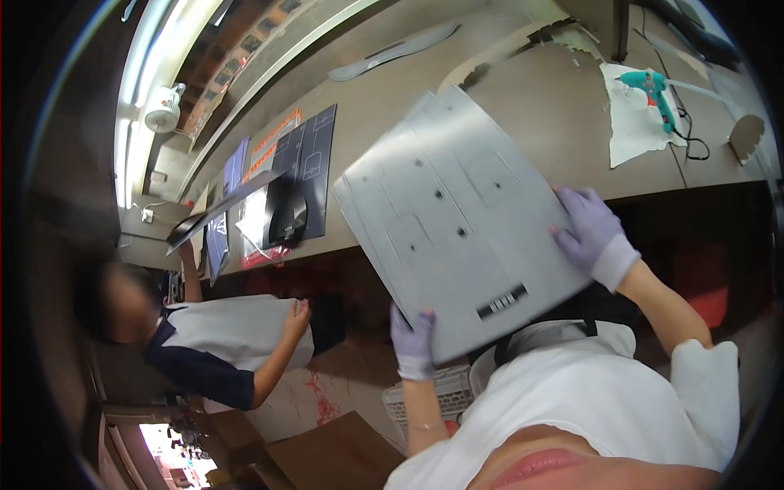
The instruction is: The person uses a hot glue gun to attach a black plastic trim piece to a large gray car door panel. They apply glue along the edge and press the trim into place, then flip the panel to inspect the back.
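Observation:
A large, flat grey panel (457, 237) with rounded corners, small dark holes and a dark label near its lower edge is held up in front of me, tilted. My left hand (413, 339), in a pale purple glove, grips its lower left edge. On the right edge, my right hand (590, 229), gloved the same way, has its thumb over the face and its fingers around the side. The panel's far end overlaps the workbench (539, 114); whether it rests there I cannot tell. What lies behind the panel is hidden.
A teal glue gun (653, 94) lies on a white sheet (625, 139) at the right of the bench. A thin grey curved strip (396, 53) lies farther back. At left, a co-worker (237, 335) holds a dark panel (229, 204) near dark sheets (314, 155). Cardboard (335, 453) lies below.

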The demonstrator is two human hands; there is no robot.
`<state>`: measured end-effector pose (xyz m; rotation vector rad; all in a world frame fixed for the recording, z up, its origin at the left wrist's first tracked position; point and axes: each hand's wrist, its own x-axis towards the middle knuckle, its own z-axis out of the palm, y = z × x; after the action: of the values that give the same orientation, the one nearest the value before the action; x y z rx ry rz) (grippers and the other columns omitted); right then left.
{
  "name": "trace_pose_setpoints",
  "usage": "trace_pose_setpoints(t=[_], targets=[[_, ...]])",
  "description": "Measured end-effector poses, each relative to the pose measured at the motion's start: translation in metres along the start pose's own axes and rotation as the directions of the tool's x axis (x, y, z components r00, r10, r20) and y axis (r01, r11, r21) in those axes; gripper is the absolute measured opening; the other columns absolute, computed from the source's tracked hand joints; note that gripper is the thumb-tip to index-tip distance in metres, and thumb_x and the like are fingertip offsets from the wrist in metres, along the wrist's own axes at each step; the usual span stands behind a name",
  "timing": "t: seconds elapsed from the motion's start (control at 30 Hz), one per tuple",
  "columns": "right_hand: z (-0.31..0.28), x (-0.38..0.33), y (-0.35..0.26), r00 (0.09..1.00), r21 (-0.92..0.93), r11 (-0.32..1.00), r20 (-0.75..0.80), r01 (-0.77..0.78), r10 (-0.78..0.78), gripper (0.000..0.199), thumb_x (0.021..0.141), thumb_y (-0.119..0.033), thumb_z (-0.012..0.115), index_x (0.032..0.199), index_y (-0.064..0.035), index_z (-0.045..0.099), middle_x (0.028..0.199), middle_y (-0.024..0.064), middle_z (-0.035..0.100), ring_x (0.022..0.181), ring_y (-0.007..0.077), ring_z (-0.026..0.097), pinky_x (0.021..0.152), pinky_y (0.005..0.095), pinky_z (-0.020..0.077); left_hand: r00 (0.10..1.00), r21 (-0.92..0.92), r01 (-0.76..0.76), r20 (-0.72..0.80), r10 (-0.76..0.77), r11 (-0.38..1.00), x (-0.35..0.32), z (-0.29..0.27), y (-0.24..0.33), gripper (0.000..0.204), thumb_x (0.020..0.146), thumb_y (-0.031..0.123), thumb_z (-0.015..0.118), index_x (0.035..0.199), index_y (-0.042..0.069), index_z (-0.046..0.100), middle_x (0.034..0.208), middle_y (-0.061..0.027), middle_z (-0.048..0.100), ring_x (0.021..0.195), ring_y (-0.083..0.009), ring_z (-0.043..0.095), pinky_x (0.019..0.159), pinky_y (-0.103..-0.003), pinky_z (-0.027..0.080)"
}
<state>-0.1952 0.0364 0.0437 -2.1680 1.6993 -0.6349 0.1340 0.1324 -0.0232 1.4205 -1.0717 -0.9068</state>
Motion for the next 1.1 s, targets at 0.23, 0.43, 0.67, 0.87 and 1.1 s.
trace_pose_setpoints(t=[0.23, 0.43, 0.67, 0.87, 1.1], targets=[[0.029, -0.020, 0.047, 0.926, 0.531, 0.797, 0.366, -0.288, 0.091, 0.074, 0.083, -0.045, 0.072, 0.133, 0.0032, 0.045, 0.108, 0.0307, 0.065, 0.102, 0.0414, 0.065, 0.089, 0.0428, 0.0524, 0.940, -0.285, 0.340, 0.130, -0.315, 0.896, 0.014, -0.001, -0.029, 0.063, 0.085, 0.031, 0.077, 0.132, -0.002, 0.050, 0.123, -0.0094, 0.060, 0.111, -0.0197, 0.057, 0.094, -0.034, 0.047], [0.042, -0.012, -0.014, 0.991, 0.607, 0.783, 0.063, -0.133, 0.119, 0.061, 0.085, -0.034, 0.074, 0.128, 0.0023, 0.050, 0.104, 0.0220, 0.069, 0.099, 0.0323, 0.069, 0.087, 0.0358, 0.0519, 0.982, -0.222, 0.012, -0.179, -0.053, 0.975, 0.017, 0.005, -0.037, 0.054, 0.082, 0.033, 0.080, 0.119, 0.000, 0.058, 0.110, -0.0060, 0.064, 0.093, -0.0165, 0.061, 0.083, -0.033, 0.051], [-0.035, 0.008, -0.016, 0.757, 0.337, 0.750, -0.570, 0.569, -0.319, 0.062, 0.088, -0.031, 0.072, 0.133, 0.0011, 0.046, 0.105, 0.0203, 0.065, 0.095, 0.0379, 0.066, 0.083, 0.0380, 0.0511, 0.772, 0.222, -0.567, -0.194, 0.605, 0.794, 0.065, 0.002, 0.047, 0.040, 0.093, 0.029, 0.066, 0.115, -0.004, 0.059, 0.108, -0.0118, 0.064, 0.090, -0.0201, 0.060, 0.078, -0.036, 0.052], [-0.123, 0.072, 0.016, 0.631, 0.246, 0.714, -0.698, 0.655, -0.339, 0.065, 0.090, -0.032, 0.071, 0.137, 0.0015, 0.041, 0.107, 0.0147, 0.064, 0.097, 0.0259, 0.063, 0.086, 0.0357, 0.0499, 0.620, -0.092, -0.781, -0.243, 0.746, 0.618, 0.186, 0.068, 0.111, 0.038, 0.092, 0.028, 0.069, 0.111, -0.005, 0.062, 0.099, -0.0091, 0.069, 0.086, -0.0191, 0.064, 0.079, -0.032, 0.052], [-0.094, 0.097, 0.076, 0.733, 0.463, 0.697, -0.668, 0.548, -0.133, 0.073, 0.088, -0.035, 0.074, 0.140, 0.0007, 0.038, 0.119, 0.0155, 0.062, 0.113, 0.0208, 0.057, 0.097, 0.0335, 0.0457, 0.514, -0.124, -0.856, -0.094, 0.852, 0.502, 0.245, 0.138, 0.105, 0.052, 0.090, 0.040, 0.071, 0.116, -0.005, 0.062, 0.106, -0.0123, 0.068, 0.091, -0.0207, 0.064, 0.080, -0.035, 0.053]])
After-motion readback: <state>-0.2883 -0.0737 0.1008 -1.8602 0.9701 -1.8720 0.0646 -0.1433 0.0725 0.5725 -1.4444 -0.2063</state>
